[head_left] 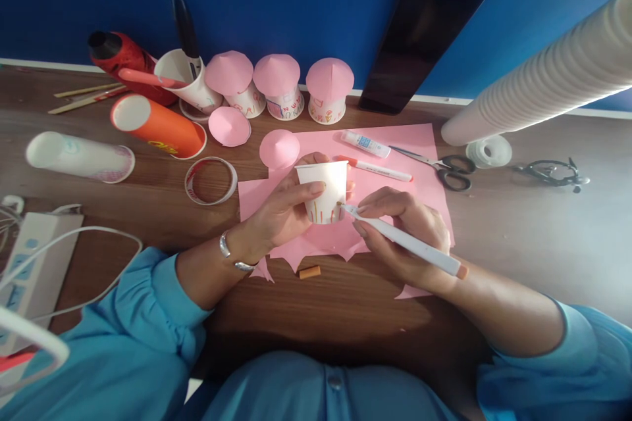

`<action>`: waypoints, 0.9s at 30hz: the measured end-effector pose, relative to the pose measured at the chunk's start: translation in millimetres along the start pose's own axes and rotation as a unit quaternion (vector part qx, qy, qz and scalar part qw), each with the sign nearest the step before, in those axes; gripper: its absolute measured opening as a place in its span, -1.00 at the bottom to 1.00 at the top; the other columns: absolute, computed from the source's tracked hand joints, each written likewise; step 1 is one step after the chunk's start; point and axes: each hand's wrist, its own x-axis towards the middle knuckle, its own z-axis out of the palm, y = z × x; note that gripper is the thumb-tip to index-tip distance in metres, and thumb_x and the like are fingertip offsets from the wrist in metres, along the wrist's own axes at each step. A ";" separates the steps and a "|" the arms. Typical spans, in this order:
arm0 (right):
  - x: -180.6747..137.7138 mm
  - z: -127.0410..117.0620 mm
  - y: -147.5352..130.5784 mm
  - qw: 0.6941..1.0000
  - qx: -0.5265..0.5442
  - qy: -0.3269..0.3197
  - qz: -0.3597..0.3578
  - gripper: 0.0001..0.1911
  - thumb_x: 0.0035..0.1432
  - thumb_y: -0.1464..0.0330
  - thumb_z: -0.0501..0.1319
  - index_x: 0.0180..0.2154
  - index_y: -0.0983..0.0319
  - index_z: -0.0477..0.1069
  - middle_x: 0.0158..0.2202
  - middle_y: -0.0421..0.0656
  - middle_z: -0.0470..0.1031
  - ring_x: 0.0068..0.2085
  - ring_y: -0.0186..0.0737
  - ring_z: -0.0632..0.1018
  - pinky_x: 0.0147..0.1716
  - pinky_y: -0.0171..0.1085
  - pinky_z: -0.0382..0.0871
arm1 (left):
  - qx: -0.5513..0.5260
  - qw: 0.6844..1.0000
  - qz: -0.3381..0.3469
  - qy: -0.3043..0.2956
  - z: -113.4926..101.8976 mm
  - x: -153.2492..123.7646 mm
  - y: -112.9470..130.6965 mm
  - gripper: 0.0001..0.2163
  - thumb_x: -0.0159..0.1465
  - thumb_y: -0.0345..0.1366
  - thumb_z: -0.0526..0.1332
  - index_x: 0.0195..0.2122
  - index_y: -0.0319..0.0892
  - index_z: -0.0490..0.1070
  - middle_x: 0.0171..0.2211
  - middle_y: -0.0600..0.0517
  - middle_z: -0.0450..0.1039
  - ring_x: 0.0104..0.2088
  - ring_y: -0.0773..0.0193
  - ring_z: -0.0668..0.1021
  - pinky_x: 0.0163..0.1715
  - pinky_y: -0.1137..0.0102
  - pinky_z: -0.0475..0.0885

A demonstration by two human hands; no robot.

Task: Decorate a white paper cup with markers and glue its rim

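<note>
At centre, left hand (284, 210) clamped round paper cup (328, 177); right hand (407, 227) pinched on white marker (419, 248), tip at cup's 4 o'clock. Left thumb (307, 193) squeezing hard could dent cup; sliding could smear fresh ink. Orange cap (310, 272), 6 o'clock, could roll if nudged.

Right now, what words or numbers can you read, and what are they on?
Nothing reads for certain.
Orange cylinder: yellow lettering, too distorted.
White tube: blue label, blurred.
Red-tipped marker: print too small.
Tape roll: red print, unclear.
Middle pink-topped cup: letter-like scribbles, unclear.
Power strip: blue marks, unreadable.
Cup in the left hand: coloured strokes, no letters visible.
</note>
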 end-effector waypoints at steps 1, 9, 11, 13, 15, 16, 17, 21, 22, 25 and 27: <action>-0.1 -0.1 0.2 1.000 0.000 0.000 0.000 -0.82 0.35 0.50 0.34 -0.14 0.11 0.44 -0.31 -0.24 0.68 -0.30 -0.25 0.74 -0.33 -0.31 0.65 | 0.001 1.000 -0.001 0.000 0.2 0.0 0.1 -0.68 0.22 -0.22 0.51 -0.10 -0.09 0.45 -0.08 -0.03 0.58 -0.09 0.11 0.66 -0.19 0.28 0.63; -0.1 -2.3 -0.7 1.000 -0.002 -0.016 -0.005 -0.83 0.36 0.49 0.34 -0.15 0.11 0.43 -0.33 -0.24 0.66 -0.31 -0.24 0.73 -0.37 -0.30 0.63 | 0.003 1.000 0.000 0.012 0.5 -1.0 0.2 -0.52 0.22 -0.21 0.51 0.13 0.01 0.43 -0.05 -0.02 0.62 -0.07 0.05 0.69 -0.21 0.26 0.62; 0.3 -2.5 -1.4 1.000 -0.002 -0.020 -0.009 -0.82 0.35 0.50 0.34 -0.15 0.12 0.43 -0.34 -0.24 0.66 -0.33 -0.25 0.72 -0.39 -0.31 0.62 | 0.008 1.000 0.000 0.012 -0.2 -0.9 0.1 -0.47 0.23 -0.21 0.51 0.20 0.03 0.41 -0.04 -0.03 0.63 -0.05 0.02 0.70 -0.19 0.24 0.62; 0.3 -2.3 -1.8 1.000 -0.002 -0.022 -0.013 -0.83 0.35 0.50 0.34 -0.16 0.12 0.43 -0.35 -0.24 0.65 -0.34 -0.25 0.71 -0.40 -0.31 0.60 | 0.013 1.000 0.002 0.011 -1.1 -0.5 -0.2 -0.44 0.22 -0.20 0.51 0.22 0.04 0.40 -0.05 -0.03 0.64 -0.02 0.00 0.70 -0.18 0.23 0.63; -0.1 -1.8 -1.8 1.000 -0.001 -0.021 -0.021 -0.83 0.36 0.50 0.33 -0.16 0.12 0.42 -0.36 -0.24 0.64 -0.36 -0.25 0.70 -0.41 -0.30 0.59 | 0.016 1.000 0.004 0.014 -1.7 0.0 -0.4 -0.42 0.21 -0.18 0.52 0.23 0.04 0.39 -0.04 -0.03 0.64 -0.01 -0.03 0.71 -0.20 0.24 0.62; -0.4 -1.5 -1.7 0.999 -0.002 -0.022 -0.024 -0.83 0.36 0.50 0.32 -0.16 0.12 0.42 -0.37 -0.24 0.63 -0.36 -0.25 0.70 -0.41 -0.30 0.59 | 0.016 1.000 0.005 0.016 -1.9 0.2 -0.5 -0.41 0.21 -0.18 0.52 0.23 0.04 0.39 -0.02 -0.04 0.64 -0.01 -0.03 0.71 -0.21 0.25 0.61; -0.7 -1.2 -1.6 0.999 -0.004 -0.022 -0.027 -0.83 0.36 0.50 0.32 -0.15 0.12 0.42 -0.37 -0.24 0.63 -0.37 -0.26 0.70 -0.42 -0.30 0.58 | 0.016 1.000 0.007 0.019 -2.1 0.4 -0.6 -0.41 0.20 -0.17 0.52 0.23 0.04 0.39 0.00 -0.05 0.64 -0.01 -0.04 0.71 -0.21 0.25 0.61; -1.2 -1.1 -2.1 0.999 -0.007 -0.018 -0.037 -0.81 0.35 0.52 0.32 -0.15 0.12 0.41 -0.39 -0.26 0.61 -0.38 -0.27 0.69 -0.44 -0.31 0.56 | 0.013 1.000 0.007 0.021 -2.2 0.7 -0.7 -0.41 0.19 -0.19 0.53 0.22 0.03 0.39 0.02 -0.06 0.64 -0.03 -0.03 0.72 -0.20 0.24 0.61; -1.1 -1.2 -2.5 0.999 -0.008 -0.019 -0.039 -0.81 0.35 0.52 0.32 -0.15 0.11 0.41 -0.39 -0.26 0.61 -0.39 -0.27 0.68 -0.45 -0.31 0.56 | 0.012 1.000 0.007 0.018 -2.3 0.7 -0.7 -0.41 0.19 -0.18 0.53 0.22 0.02 0.39 0.00 -0.06 0.65 -0.03 -0.03 0.72 -0.19 0.23 0.62; -0.5 -1.7 -3.5 0.999 -0.006 -0.028 -0.039 -0.80 0.34 0.53 0.31 -0.15 0.11 0.41 -0.40 -0.26 0.61 -0.40 -0.26 0.67 -0.48 -0.29 0.55 | 0.006 1.000 0.008 0.016 -2.6 0.8 -0.7 -0.43 0.20 -0.19 0.52 0.21 0.01 0.40 -0.08 -0.05 0.66 -0.04 -0.05 0.73 -0.20 0.22 0.63; -0.3 -1.9 -3.7 0.999 -0.002 -0.033 -0.039 -0.80 0.34 0.53 0.31 -0.15 0.11 0.41 -0.40 -0.26 0.61 -0.41 -0.26 0.66 -0.48 -0.29 0.54 | 0.000 1.000 0.009 0.020 -2.7 0.8 -0.5 -0.43 0.20 -0.20 0.53 0.21 0.00 0.40 -0.13 -0.02 0.66 -0.04 -0.06 0.73 -0.20 0.22 0.64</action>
